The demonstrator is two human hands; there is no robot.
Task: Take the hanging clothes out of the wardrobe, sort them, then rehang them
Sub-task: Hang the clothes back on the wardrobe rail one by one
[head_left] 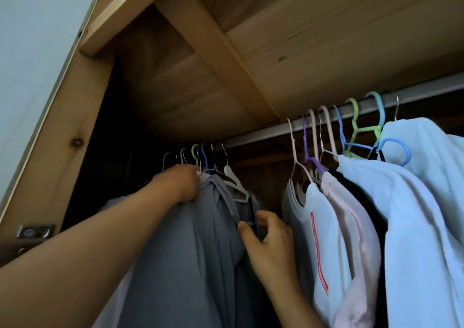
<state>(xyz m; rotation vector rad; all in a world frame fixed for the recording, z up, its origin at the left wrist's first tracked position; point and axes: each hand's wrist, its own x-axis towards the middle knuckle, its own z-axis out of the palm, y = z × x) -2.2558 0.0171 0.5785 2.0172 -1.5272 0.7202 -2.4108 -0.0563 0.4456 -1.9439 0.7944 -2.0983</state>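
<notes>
A grey shirt (190,247) hangs on a white hanger (234,179) among a left-hand bunch of clothes on the metal rail (261,135). My left hand (179,183) grips the shirt's shoulder near the hanger hooks. My right hand (270,239) pinches the shirt's front edge lower down, thumb and fingers curled on the cloth. To the right hangs a second bunch: a white top with a red stripe (324,239), a pale pink garment (351,227), a dark one and light blue shirts (414,214), on coloured hangers (354,126).
The wooden wardrobe top (301,38) and a crossbeam run overhead. The left side panel (65,126) carries a metal hinge (35,231). A gap on the rail separates the two bunches of clothes. The wardrobe's back left is dark.
</notes>
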